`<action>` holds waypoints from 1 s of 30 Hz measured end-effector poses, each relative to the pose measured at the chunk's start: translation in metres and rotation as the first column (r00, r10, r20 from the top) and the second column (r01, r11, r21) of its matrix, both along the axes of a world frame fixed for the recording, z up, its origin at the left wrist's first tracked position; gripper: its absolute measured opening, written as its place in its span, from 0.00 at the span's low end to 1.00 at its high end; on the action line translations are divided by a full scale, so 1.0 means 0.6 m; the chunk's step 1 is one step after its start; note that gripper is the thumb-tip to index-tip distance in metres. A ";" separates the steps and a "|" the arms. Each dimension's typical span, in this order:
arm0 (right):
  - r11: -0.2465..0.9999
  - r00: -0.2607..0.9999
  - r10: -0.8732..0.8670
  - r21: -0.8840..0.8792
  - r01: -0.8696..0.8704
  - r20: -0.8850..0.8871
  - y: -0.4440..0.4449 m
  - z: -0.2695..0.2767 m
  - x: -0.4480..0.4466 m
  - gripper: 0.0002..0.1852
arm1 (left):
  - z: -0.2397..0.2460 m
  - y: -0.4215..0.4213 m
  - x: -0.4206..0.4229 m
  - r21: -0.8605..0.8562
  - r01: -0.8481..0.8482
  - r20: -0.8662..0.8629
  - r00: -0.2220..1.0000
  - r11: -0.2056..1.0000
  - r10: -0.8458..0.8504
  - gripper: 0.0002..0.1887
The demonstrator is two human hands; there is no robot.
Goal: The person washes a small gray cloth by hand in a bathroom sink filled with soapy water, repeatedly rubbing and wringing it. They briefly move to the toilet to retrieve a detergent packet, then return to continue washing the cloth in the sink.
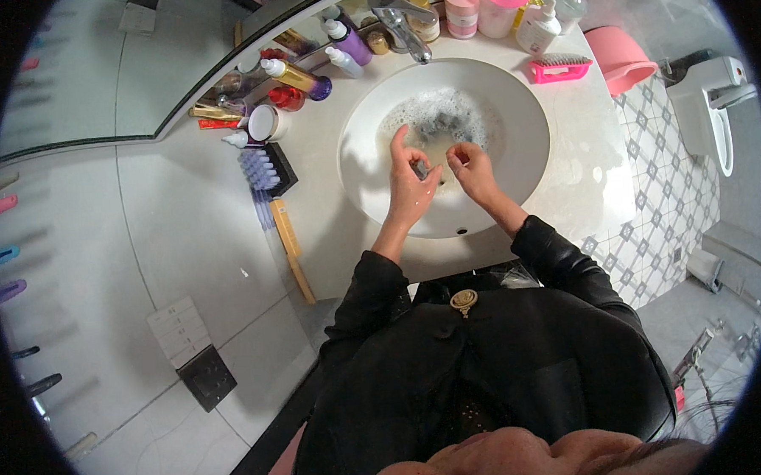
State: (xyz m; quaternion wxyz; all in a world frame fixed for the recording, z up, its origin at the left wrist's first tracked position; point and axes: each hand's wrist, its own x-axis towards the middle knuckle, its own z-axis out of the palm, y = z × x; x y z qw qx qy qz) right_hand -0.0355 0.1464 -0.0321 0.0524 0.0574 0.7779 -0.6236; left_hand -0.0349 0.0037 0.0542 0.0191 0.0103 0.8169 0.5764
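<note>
Both hands are held over a white oval washbasin (pixel 524 167) with sudsy, cloudy water in it. Under the foam (pixel 454 107) a dark grey thing shows, too blurred to name. On the left side of the basin my left hand (pixel 411 182) is wet, its index finger raised and the others curled towards the thumb; a small grey patch shows between them, and whether it is held is unclear. Just right of it, my right hand (pixel 476 173) has its fingertips bent close to the thumb, and I cannot tell if something is pinched there. A chrome tap (pixel 403 26) stands behind the basin.
Left of the basin are a purple-bristled brush (pixel 260 169), a wooden-handled brush (pixel 292 248), a white jar (pixel 265 123) and several bottles. A pink scrubbing brush (pixel 561 69) and pump bottles (pixel 462 11) stand at the back right. Beyond the counter is a pink bucket (pixel 614 55).
</note>
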 end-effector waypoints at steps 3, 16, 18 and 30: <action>0.984 0.999 -0.022 -0.179 0.026 0.025 0.002 0.059 0.000 0.07 | 0.022 -0.001 0.003 -0.009 0.040 -0.022 0.999 0.999 -0.041 0.49; 0.934 0.944 0.273 -0.184 -0.306 -0.185 -0.003 0.199 0.025 0.08 | 0.055 -0.011 0.015 -0.084 0.220 -0.050 0.973 0.972 -0.225 0.58; 0.930 0.955 0.223 -0.251 -0.268 -0.195 -0.002 0.198 0.028 0.06 | 0.066 -0.012 0.014 -0.097 0.192 -0.097 0.975 0.977 -0.201 0.54; 0.829 0.978 0.194 -0.547 -0.119 0.080 0.020 0.192 0.043 0.08 | 0.097 -0.007 0.015 0.049 0.309 0.107 0.944 0.950 -0.312 0.41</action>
